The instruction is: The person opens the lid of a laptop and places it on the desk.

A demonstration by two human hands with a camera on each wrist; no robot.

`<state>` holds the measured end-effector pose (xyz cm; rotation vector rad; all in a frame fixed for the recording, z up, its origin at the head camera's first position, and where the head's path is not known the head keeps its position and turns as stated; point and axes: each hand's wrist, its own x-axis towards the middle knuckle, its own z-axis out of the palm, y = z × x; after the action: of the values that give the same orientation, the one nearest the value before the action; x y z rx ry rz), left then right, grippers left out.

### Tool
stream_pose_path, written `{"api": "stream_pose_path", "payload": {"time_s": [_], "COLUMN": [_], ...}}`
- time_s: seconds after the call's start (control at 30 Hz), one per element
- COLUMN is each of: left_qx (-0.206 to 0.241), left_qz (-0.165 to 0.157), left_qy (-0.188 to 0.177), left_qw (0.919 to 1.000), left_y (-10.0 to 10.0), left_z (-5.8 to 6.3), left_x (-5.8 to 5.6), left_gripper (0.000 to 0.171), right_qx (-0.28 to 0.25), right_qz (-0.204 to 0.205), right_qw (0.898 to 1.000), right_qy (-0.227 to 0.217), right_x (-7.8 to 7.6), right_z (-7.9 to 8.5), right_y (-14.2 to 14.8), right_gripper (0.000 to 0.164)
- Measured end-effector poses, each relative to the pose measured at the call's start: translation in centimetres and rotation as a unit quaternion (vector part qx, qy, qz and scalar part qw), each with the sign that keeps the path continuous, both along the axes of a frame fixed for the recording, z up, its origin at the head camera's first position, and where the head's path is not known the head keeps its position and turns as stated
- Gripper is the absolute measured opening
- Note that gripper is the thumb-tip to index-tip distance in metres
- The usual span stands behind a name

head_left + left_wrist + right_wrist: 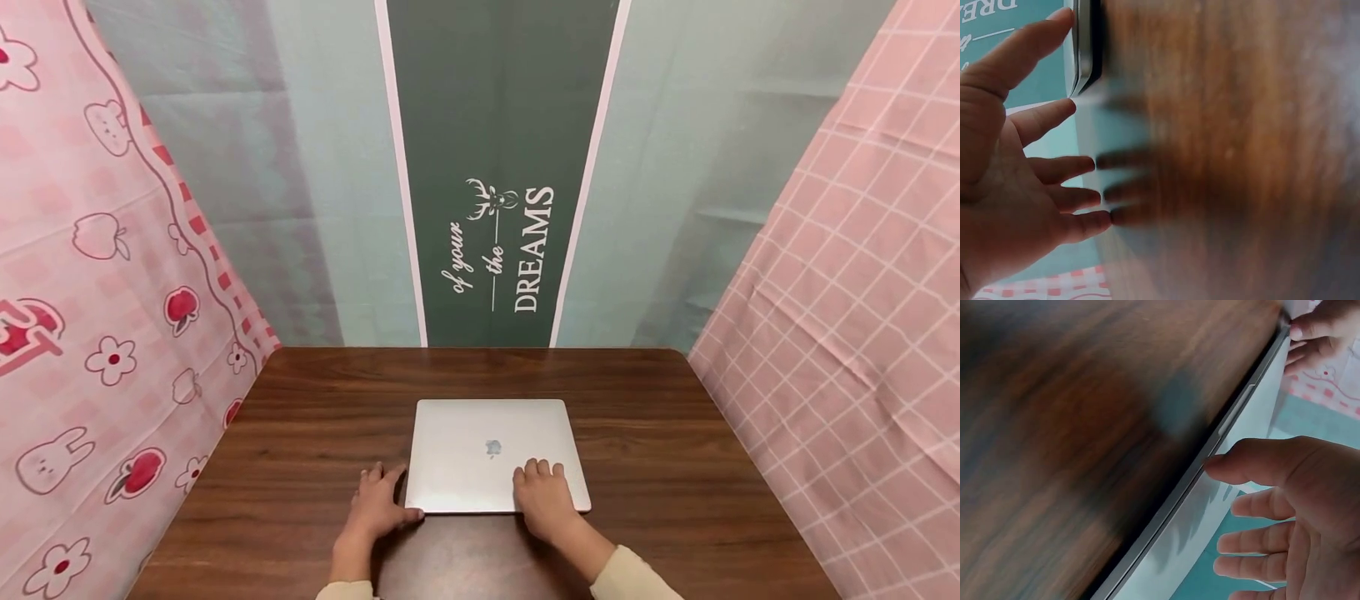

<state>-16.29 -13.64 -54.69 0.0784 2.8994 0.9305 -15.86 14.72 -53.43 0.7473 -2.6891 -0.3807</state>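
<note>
Laptop (pixel 457 467) closed | left hand (pixel 375 504) spread wide, thumb at front corner | right hand (pixel 545 502) fingers straight, thumb touching front edge

My sleeves (pixel 633 575): cream. Laptop (pixel 456 454): silver, blue-grey logo (pixel 493 448). Desk (pixel 660 433): dark brown, streaky wood grain. Cloth on my left (pixel 150 408): pink, red-apple, white-flower print. Cloth on my right (pixel 847 333): pink, white grid. Back cloth (pixel 690 167): pale green, dark green panel (pixel 502 108), white lettering (pixel 534 250).

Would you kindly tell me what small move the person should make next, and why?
Probably ease the lid up with the right hand: the laptop is shut, that hand's thumb lies at its front edge beside the notch, and the left hand is at the near left corner, placed to steady it.
</note>
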Motion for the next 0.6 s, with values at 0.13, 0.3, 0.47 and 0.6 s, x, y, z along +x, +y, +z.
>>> {"api": "stream_pose_path", "payload": {"time_s": [0.13,0.3,0.47,0.6], "left_qx": [0.002,-0.001,0.013,0.026], "left_qz": [0.013,0.026,0.028,0.032], "left_qy": [-0.011,-0.009,-0.020,-0.028], "left_qw": [0.9999,0.9996,0.9993,0.9988], "left_y": [0.1,0.2,0.4,0.3], "left_z": [-0.1,-0.2,-0.4,-0.4], "left_x": [0.2,0.4,0.5,0.5], "left_gripper": [0.081,0.083,0.085,0.085], "right_qx": [0.036,0.075,0.103,0.113], "right_qz": [-0.026,-0.049,-0.058,-0.051], "right_qw": [0.998,0.994,0.991,0.989], "right_qy": [-0.033,-0.056,-0.066,-0.078], "right_x": [-0.1,-0.4,-0.4,-0.4], "right_z": [0.0,0.6,0.8,0.6], "right_y": [-1.5,-3.6,-4.6,-4.8], "right_gripper": [0.043,0.051,0.045,0.049]}}
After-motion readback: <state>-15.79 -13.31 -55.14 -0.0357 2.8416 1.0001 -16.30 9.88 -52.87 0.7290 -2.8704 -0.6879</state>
